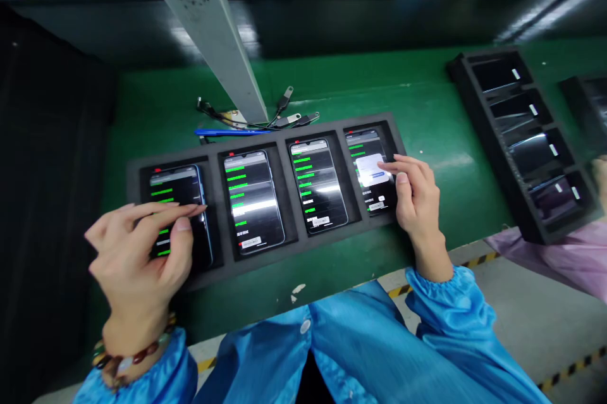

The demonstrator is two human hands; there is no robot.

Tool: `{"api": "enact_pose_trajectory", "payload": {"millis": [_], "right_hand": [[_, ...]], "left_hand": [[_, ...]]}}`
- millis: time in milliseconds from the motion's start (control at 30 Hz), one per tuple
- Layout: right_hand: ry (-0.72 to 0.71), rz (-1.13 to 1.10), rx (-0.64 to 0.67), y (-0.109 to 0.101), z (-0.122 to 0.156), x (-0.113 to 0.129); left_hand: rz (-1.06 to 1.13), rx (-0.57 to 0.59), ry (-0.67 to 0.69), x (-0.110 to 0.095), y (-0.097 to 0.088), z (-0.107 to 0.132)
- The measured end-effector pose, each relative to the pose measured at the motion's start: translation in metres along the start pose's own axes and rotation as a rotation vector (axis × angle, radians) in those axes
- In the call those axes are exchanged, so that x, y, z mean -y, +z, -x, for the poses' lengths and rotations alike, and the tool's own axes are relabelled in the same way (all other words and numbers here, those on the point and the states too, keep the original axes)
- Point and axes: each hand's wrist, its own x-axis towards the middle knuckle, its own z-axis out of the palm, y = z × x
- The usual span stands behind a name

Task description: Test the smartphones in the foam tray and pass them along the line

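A dark foam tray (pixel 279 252) lies on the green belt with several lit phones in its slots. My left hand (pixel 142 252) hovers over the leftmost phone (pixel 190 186), fingers together and pointing right, touching or just above its screen. My right hand (pixel 412 192) rests at the tray's right end, its index finger on the white pop-up of the rightmost phone (pixel 367 164). Between them lie two phones (pixel 253 202) (pixel 318 184) showing green text lines. Neither hand holds anything.
A second dark tray (pixel 478 113) with dark-screened phones lies at the right, beside a person's pink sleeve (pixel 559 258). Cables with plugs (pixel 284 114) and a blue pen (pixel 227 133) lie behind the tray. A grey slanted post (pixel 208 24) rises above them.
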Motion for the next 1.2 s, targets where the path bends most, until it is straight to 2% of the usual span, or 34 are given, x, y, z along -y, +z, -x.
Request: {"api": "enact_pose_trajectory", "payload": {"millis": [133,300,367,467,500,567,633,700,767,833,967,1200], "right_hand": [[-0.032,-0.044,-0.139,0.000,0.007,-0.004],[-0.071,-0.038,-0.133,0.000,0.013,-0.006],[-0.016,-0.124,-0.195,0.002,0.010,-0.009],[0.206,-0.341,-0.323,0.004,-0.001,-0.019],[0.276,-0.409,-0.315,0.004,-0.004,-0.023],[0.338,-0.486,-0.233,0.001,-0.009,-0.029],[0.285,-0.456,-0.156,-0.003,-0.009,-0.030],[0.152,-0.334,-0.111,-0.007,-0.005,-0.024],[0.021,-0.208,-0.049,-0.010,0.000,-0.017],[-0.040,-0.113,0.017,-0.009,0.004,-0.013],[-0.016,-0.017,0.077,-0.005,0.003,-0.013],[0.018,-0.016,0.106,-0.004,-0.001,-0.014]], "left_hand": [[0.006,-0.053,-0.021,0.004,0.000,0.004],[0.052,-0.050,-0.127,-0.003,-0.001,0.003],[0.261,-0.106,-0.286,-0.006,-0.006,-0.006],[0.705,-0.147,-0.643,0.005,-0.019,-0.021],[0.757,-0.158,-0.723,0.012,-0.023,-0.024],[0.622,-0.190,-0.773,0.031,-0.029,-0.027],[0.347,-0.173,-0.710,0.047,-0.030,-0.024],[0.168,-0.040,-0.583,0.055,-0.026,-0.018],[0.082,0.081,-0.411,0.055,-0.022,-0.012],[0.040,0.133,-0.263,0.051,-0.018,-0.009],[0.033,0.175,-0.191,0.048,-0.015,-0.008],[-0.069,0.226,-0.083,0.052,-0.015,-0.011]]}}
